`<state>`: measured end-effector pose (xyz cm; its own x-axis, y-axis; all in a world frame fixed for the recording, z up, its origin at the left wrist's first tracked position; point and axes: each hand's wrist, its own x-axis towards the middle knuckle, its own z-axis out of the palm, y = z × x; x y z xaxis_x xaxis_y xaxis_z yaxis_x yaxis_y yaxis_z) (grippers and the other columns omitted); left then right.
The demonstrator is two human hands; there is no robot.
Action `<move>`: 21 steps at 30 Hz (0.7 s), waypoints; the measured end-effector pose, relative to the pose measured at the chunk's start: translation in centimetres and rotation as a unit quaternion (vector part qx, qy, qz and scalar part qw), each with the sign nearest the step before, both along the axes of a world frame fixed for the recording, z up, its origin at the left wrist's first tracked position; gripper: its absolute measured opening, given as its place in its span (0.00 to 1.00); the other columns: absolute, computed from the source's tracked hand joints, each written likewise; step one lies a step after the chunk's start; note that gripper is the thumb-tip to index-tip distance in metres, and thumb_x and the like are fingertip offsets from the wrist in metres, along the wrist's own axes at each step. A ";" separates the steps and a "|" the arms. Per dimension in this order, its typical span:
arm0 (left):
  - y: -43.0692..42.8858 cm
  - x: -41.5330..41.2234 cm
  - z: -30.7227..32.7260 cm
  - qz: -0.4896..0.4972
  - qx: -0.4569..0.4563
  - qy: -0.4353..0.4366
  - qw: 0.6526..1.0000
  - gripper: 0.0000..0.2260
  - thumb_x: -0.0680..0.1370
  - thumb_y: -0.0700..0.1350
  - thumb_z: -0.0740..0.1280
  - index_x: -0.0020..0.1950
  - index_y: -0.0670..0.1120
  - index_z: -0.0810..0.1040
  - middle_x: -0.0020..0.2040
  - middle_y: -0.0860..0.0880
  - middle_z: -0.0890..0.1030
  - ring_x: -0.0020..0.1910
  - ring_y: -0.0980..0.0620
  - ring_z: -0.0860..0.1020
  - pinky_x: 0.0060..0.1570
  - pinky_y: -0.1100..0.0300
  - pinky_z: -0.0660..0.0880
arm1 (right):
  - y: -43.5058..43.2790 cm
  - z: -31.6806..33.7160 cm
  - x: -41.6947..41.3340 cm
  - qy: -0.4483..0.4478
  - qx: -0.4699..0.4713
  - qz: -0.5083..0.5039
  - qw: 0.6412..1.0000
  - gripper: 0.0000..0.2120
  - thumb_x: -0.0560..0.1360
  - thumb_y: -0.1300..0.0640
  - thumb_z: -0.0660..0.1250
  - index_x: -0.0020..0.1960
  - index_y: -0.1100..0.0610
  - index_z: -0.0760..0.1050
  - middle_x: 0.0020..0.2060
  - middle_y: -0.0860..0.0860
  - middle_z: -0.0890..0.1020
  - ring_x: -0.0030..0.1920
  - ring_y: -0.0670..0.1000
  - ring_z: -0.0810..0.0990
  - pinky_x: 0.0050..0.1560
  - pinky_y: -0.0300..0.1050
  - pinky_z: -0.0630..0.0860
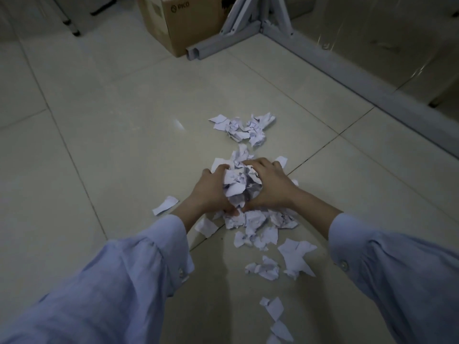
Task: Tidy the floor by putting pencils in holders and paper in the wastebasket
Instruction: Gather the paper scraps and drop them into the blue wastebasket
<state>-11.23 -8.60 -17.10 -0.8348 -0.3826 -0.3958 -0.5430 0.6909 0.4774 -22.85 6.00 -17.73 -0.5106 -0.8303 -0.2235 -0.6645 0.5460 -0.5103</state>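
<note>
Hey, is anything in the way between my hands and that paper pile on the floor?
Nothing visible. The left hand and right hand grip the crumpled paper bunch from both sides. The wastebasket is out of view, so that path cannot be judged.

two bare hands are counted, a left hand (211,192) and a right hand (270,187). two light blue fabric sleeves are counted, a left sleeve (111,281) and a right sleeve (397,269). one small round button is seen on each cuff. one brown cardboard box (173,23) and one pale grey metal frame (347,68) are counted. the torn white paper scraps (295,256) overlap too much for an exact count; well over a dozen are seen. among them one far heap (246,129) and one crumpled bunch (239,184) are made out.
</note>
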 end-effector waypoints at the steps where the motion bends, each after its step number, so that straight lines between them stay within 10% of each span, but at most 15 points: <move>1: 0.2 0.1 0.0 0.002 0.005 0.004 1.000 0.51 0.56 0.49 0.82 0.73 0.50 0.59 0.62 0.40 0.68 0.57 0.41 0.71 0.49 0.57 0.70 | 0.1 0.0 0.3 -0.008 -0.018 -0.004 1.000 0.52 0.55 0.42 0.81 0.73 0.49 0.61 0.67 0.54 0.68 0.65 0.59 0.66 0.66 0.52 0.65; 16: 4.2 2.1 4.1 -0.003 0.018 0.044 0.999 0.20 0.64 0.43 0.78 0.53 0.42 0.79 0.52 0.42 0.82 0.52 0.43 0.79 0.43 0.61 0.69 | 2.7 3.1 4.1 -0.142 -0.134 -0.119 0.974 0.32 0.55 0.56 0.79 0.58 0.52 0.76 0.49 0.46 0.81 0.49 0.46 0.79 0.42 0.26 0.69; 21: 5.4 2.4 6.9 -0.003 0.013 0.070 0.997 0.16 0.63 0.43 0.78 0.47 0.43 0.78 0.49 0.42 0.82 0.49 0.43 0.79 0.42 0.60 0.68 | 4.2 5.5 4.6 -0.162 -0.176 -0.153 0.959 0.26 0.58 0.63 0.80 0.54 0.54 0.78 0.45 0.47 0.81 0.47 0.48 0.79 0.44 0.33 0.73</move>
<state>-8.87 -3.20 -10.25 -0.8849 -0.3690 -0.2843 -0.4655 0.6798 0.5667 -18.30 10.19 -12.23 -0.6930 -0.7062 -0.1447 -0.2765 0.4458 -0.8514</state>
